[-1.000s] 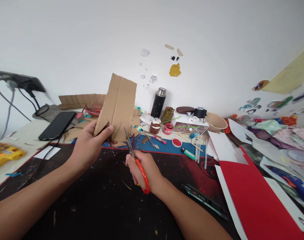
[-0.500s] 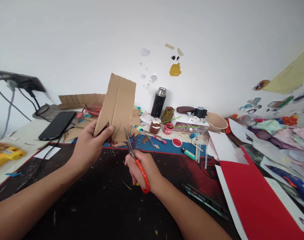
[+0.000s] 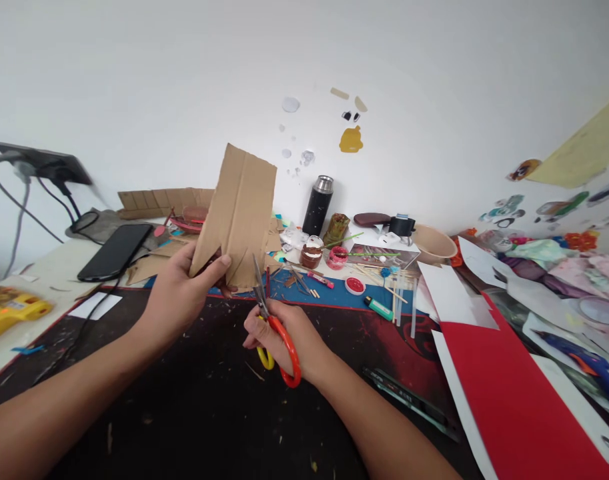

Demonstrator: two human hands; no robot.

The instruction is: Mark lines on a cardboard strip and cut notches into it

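Note:
A tall piece of brown cardboard [image 3: 244,207] stands nearly upright in my left hand [image 3: 187,287], pinched at its lower left edge with the thumb on the face towards me. A vertical crease runs down it, and its lower edge has a notch and a slit. My right hand [image 3: 289,333] is closed round a pair of scissors [image 3: 283,340] with one red and one yellow handle loop. Their blades point up at the cardboard's lower right corner; whether they touch it I cannot tell.
Behind the hands stand a black flask [image 3: 317,205], paint jars [image 3: 312,252] and a green lighter [image 3: 378,307]. A phone [image 3: 115,252] and a yellow glue gun [image 3: 19,313] lie left. Red card [image 3: 519,393] and a cutter knife [image 3: 409,400] lie right.
The cardboard has shifted slightly right and up with my left hand. My right hand's fingers have spread a little, and the scissors' yellow loop now shows more clearly below them.

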